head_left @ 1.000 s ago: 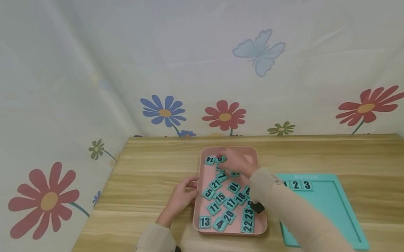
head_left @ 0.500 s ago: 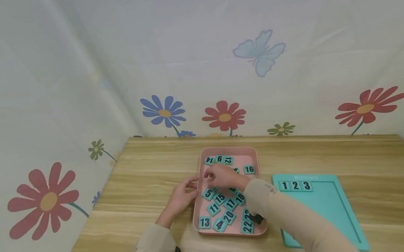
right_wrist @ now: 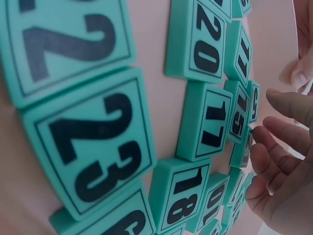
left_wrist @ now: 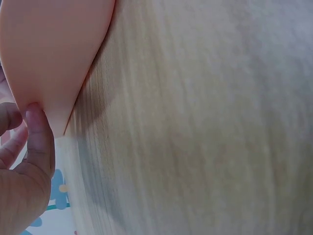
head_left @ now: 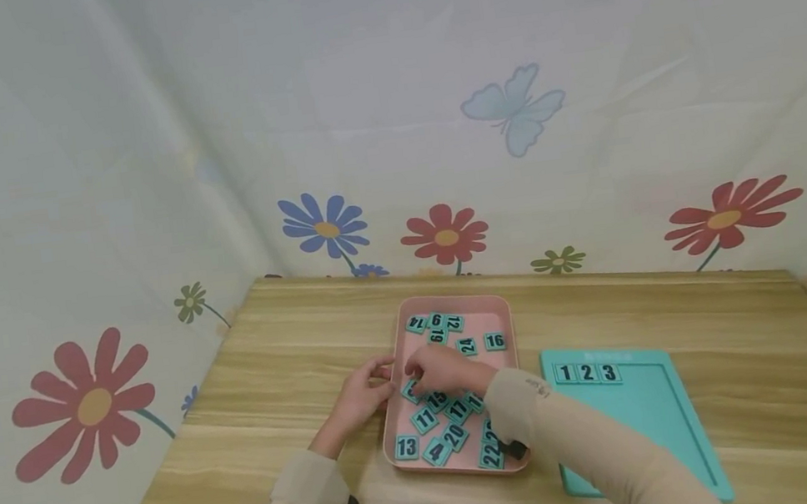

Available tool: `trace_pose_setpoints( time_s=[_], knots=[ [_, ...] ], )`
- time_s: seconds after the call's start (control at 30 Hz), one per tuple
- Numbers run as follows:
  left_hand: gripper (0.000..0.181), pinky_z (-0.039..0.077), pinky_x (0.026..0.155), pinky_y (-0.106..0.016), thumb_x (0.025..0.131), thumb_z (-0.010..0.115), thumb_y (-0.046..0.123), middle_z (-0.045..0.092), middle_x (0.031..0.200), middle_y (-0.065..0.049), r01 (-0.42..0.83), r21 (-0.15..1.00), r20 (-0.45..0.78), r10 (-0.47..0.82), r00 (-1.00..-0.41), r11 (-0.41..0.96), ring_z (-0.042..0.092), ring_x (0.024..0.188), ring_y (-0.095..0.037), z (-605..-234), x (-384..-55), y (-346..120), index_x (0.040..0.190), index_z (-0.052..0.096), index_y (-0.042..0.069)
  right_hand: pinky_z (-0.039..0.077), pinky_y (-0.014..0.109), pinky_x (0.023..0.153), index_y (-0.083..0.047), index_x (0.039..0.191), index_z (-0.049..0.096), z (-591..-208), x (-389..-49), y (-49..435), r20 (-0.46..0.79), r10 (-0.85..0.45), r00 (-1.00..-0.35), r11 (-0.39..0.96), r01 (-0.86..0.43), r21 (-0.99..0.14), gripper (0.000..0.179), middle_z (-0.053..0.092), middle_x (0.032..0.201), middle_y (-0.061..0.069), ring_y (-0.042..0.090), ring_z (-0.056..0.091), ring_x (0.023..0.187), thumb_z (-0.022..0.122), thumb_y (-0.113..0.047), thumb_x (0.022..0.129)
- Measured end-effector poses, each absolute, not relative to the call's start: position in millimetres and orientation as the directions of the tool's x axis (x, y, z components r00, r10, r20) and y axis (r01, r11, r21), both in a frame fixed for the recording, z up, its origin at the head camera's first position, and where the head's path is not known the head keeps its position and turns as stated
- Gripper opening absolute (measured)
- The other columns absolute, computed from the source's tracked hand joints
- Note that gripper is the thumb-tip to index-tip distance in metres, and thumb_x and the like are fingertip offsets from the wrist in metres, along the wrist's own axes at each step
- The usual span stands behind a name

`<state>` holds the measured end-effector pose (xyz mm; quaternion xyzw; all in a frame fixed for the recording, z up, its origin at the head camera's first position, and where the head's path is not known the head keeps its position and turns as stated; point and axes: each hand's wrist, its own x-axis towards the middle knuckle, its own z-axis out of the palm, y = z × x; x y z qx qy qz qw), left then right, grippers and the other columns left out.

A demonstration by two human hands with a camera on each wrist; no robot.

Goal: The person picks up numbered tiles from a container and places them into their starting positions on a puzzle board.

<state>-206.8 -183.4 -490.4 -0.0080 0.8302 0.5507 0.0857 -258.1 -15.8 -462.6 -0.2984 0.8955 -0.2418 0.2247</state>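
A pink tray (head_left: 497, 312) holds several turquoise number tiles, among them the 13 tile (head_left: 407, 447), the 17 tile (right_wrist: 210, 122) and the 24 tile (head_left: 466, 347). My left hand (head_left: 361, 396) grips the tray's left rim, its thumb (left_wrist: 39, 132) against the outer wall in the left wrist view. Over the tray's middle hovers my right hand (head_left: 448, 368), fingers loosely bent beside the 5 tile (right_wrist: 255, 103) and the 15 tile (right_wrist: 238, 110). No tile shows in its grasp; whether its fingertips touch one I cannot tell. It hides some tiles.
To the tray's right lies a turquoise board (head_left: 639, 416) with the 1, 2 and 3 tiles (head_left: 587, 373) in a row at its upper left. Both stand on a wooden table (head_left: 321, 317). A flower-printed sheet (head_left: 352, 82) hangs behind the table.
My right hand has come from the tray's far end back to its middle, uncovering the 9, 12, 19, 24 and 16 tiles. My left hand stays on the rim.
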Motion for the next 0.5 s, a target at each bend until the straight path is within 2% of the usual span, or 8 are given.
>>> trace_pose_setpoints(
  time_s=[0.23, 0.37, 0.5],
  knots=[
    [0.043, 0.055, 0.063, -0.026, 0.082, 0.052, 0.001, 0.053, 0.104, -0.015, -0.114, 0.899, -0.154, 0.061, -0.986, 0.424, 0.061, 0.088, -0.023, -490, -206, -182, 0.124, 0.048, 0.008, 0.049, 0.019, 0.062, -0.012, 0.098, 0.066, -469, -255, -18, -0.240, -0.644, -0.726, 0.710, -0.451, -0.542, 0.027, 0.064, 0.078, -0.004, 0.006, 0.055, 0.065, 0.068, -0.021, 0.073],
    [0.042, 0.056, 0.063, -0.026, 0.082, 0.053, 0.001, 0.054, 0.103, -0.014, -0.108, 0.897, -0.144, 0.051, -0.988, 0.429, 0.061, 0.086, -0.021, -489, -205, -181, 0.124, 0.048, 0.009, 0.049, 0.019, 0.066, -0.013, 0.105, 0.063, -474, -252, -19, -0.225, -0.646, -0.729, 0.718, -0.481, -0.503, 0.035, 0.063, 0.088, -0.003, 0.005, 0.054, 0.070, 0.068, -0.026, 0.073],
    [0.042, 0.055, 0.063, -0.026, 0.082, 0.053, 0.002, 0.054, 0.102, -0.014, -0.098, 0.898, -0.135, 0.057, -0.989, 0.429, 0.061, 0.086, -0.021, -489, -205, -181, 0.124, 0.048, 0.008, 0.045, 0.017, 0.065, -0.018, 0.112, 0.060, -475, -249, -21, -0.220, -0.654, -0.724, 0.724, -0.513, -0.461, 0.041, 0.056, 0.096, -0.004, 0.005, 0.050, 0.075, 0.068, -0.031, 0.074]
  ],
)
